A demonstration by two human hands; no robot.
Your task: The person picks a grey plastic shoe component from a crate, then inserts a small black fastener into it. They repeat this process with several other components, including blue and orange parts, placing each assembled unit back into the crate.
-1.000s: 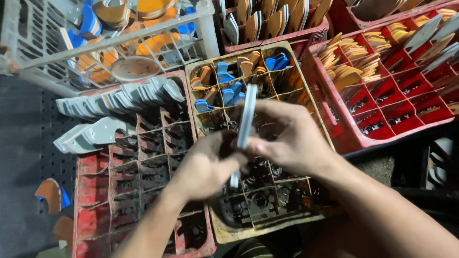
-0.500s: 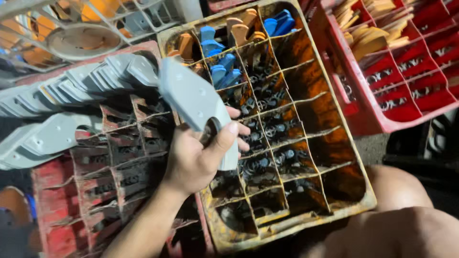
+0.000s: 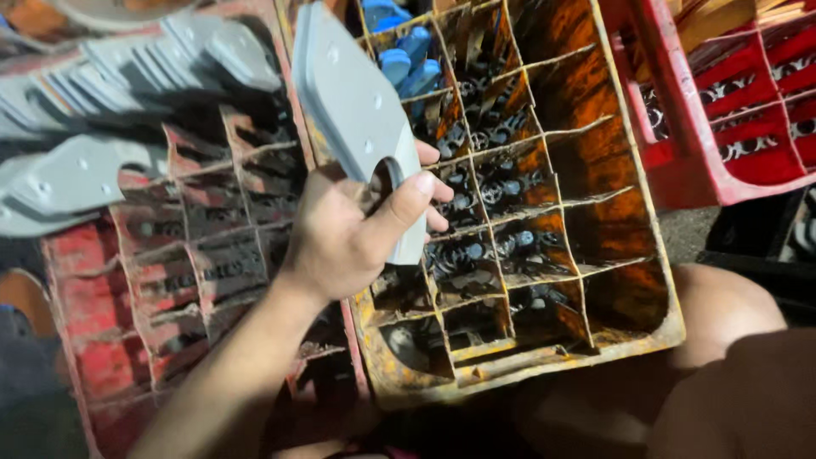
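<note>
**Left hand grips a grey sole piece over the divided crates**

The left hand sits near the centre of the frame, its forearm running down toward the lower left. Its fingers are clamped on a flat grey sole-shaped piece: the thumb presses across the near face, and the other fingertips show curled round the right edge. The piece stands tilted, its broad end reaching up to the top of the frame, with a few small holes dotted along its face.

Under the hand lies a yellow-orange crate, worn and stained, split into many cells by thin dividers. Most cells show only a dark patterned floor; blue pieces stand in the cells at its upper left corner. To the left of it lies a red crate with the same kind of dividers. A row of grey pieces, like the one in hand, leans in its cells across the upper left of the frame. Another red crate fills the upper right.

The right hand is not in view; a bare knee shows at the lower right, just beside the yellow-orange crate's corner.
</note>
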